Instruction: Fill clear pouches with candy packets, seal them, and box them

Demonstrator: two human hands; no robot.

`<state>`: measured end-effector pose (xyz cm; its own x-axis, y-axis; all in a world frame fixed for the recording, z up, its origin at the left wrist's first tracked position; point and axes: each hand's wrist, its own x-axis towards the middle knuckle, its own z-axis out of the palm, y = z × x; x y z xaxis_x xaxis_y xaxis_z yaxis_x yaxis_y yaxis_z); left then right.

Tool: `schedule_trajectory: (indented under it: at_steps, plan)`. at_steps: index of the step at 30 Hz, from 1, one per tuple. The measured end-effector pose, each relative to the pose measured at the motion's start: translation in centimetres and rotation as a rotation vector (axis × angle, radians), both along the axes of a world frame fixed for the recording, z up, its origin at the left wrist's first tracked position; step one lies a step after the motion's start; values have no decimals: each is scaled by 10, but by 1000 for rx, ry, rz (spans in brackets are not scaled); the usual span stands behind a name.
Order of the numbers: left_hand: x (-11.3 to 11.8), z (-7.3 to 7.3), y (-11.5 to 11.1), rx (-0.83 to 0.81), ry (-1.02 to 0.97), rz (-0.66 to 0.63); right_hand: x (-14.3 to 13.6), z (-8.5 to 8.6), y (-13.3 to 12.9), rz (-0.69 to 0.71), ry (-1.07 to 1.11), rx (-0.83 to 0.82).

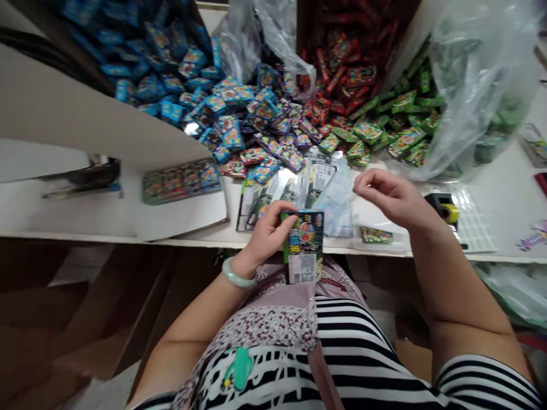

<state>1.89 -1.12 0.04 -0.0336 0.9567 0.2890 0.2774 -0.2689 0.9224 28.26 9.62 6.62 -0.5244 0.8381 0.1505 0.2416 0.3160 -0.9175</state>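
Note:
My left hand (273, 228) grips the upper left corner of a dark printed box (305, 242), its thumb on the face. The box stands upright in front of my apron, with a pale label on its lower part. My right hand (382, 196) is raised over the table to the right, thumb and fingers pinched together; what is between them is too small to make out. Behind the box lie flat printed packs (269, 199) and clear plastic sleeves (335, 199). One small green packet (376, 234) lies below my right hand near the table edge.
Heaps of small blue packets (149, 85), purple packets (282, 122), red packets (342, 74) and green packets (401, 136) spill across the back. A clear plastic bag (465, 85) hangs at right. A tape dispenser (444, 210) and a filled tray (183, 182) flank the work area.

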Motion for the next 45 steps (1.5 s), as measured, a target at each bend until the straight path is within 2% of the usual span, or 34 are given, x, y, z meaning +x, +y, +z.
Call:
schedule_trajectory:
  at_steps: [2,3,5,8,11,26,28,31,35,37,39,41,44,45]
  plan:
    - [1,3,0,5,17,-39,-35,21,-12,237,-80,46]
    - [1,5,0,5,24,-49,-50,27,-16,304,-128,65]
    - [0,8,-2,3,34,-54,-73,31,-18,351,-246,81]
    - [-2,10,-4,-6,25,-43,-90,27,-13,350,-435,51]
    - [-2,10,-4,-5,-10,-40,-94,24,-8,351,-513,41]
    - [7,-2,-1,44,-28,102,-102,8,-13,231,-413,-54]
    - [6,-2,-1,70,-53,110,-102,3,-10,221,-384,-159]
    - [4,-1,-5,96,-60,53,-103,-5,-4,267,-289,-485]
    - [5,-2,-16,-37,-66,-6,-107,-11,-4,342,-192,-902]
    - [2,-1,-22,-120,-118,-18,-110,-12,-5,336,-188,-985]
    - [-10,4,-27,-126,-151,-7,-110,-13,-4,320,-173,-955]
    - [-36,19,-34,-20,-122,122,-104,-15,1,275,-144,-793]
    - [-92,48,-45,269,49,522,-84,-21,16,116,-120,-478]
    - [-112,55,-46,348,135,611,-76,-24,21,60,-123,-406]
